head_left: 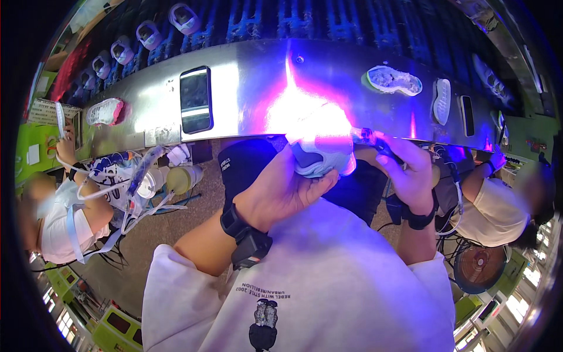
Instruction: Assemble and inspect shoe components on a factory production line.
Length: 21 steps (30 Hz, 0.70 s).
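My left hand (278,193) is closed round a pale blue shoe part (319,159), held above my lap at the bench's near edge. Strong white and pink glare washes out its far side, so I cannot tell whether it is a sole or an upper. In my right hand (413,170) is a slim dark-handled tool (387,146), gripped between thumb and fingers. It looks like a brush, and its tip points left at the shoe part's right side. Glare hides whether the tip touches.
A metal bench (246,76) carries a phone (196,100), a shoe sole (394,80), a second pale sole (441,101), another phone (467,115) and a whitish shoe piece (105,111). Behind it, a conveyor bears several shoes (184,19). Co-workers sit on both sides; a yellowish tub (182,179) stands left.
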Each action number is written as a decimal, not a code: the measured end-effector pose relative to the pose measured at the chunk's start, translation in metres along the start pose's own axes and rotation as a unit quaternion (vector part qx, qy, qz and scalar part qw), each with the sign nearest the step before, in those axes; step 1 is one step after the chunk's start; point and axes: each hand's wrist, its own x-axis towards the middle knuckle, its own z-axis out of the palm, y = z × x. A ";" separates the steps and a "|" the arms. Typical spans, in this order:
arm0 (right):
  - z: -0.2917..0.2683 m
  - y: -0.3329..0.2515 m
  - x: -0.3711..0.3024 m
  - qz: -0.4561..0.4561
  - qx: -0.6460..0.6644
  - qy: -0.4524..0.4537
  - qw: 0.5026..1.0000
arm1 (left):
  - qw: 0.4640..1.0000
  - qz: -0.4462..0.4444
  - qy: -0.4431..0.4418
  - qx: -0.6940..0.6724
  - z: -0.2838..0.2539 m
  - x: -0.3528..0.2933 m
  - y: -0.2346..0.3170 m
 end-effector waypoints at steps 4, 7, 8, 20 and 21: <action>0.010 0.009 -0.015 0.008 0.025 0.033 0.999 | 1.000 0.003 0.013 0.024 -0.001 0.003 -0.003; 0.010 0.014 -0.027 0.062 0.034 0.026 0.997 | 0.999 0.011 0.037 0.036 0.006 0.004 -0.010; 0.009 0.015 -0.030 0.059 0.035 0.031 0.997 | 0.998 0.014 0.053 0.038 0.008 0.004 -0.012; -0.019 0.015 -0.024 0.080 0.080 0.072 0.991 | 0.909 0.119 0.082 0.391 0.038 0.021 -0.025; -0.012 0.018 -0.021 0.056 0.049 0.101 0.992 | 0.865 0.149 0.083 0.471 0.025 0.019 -0.012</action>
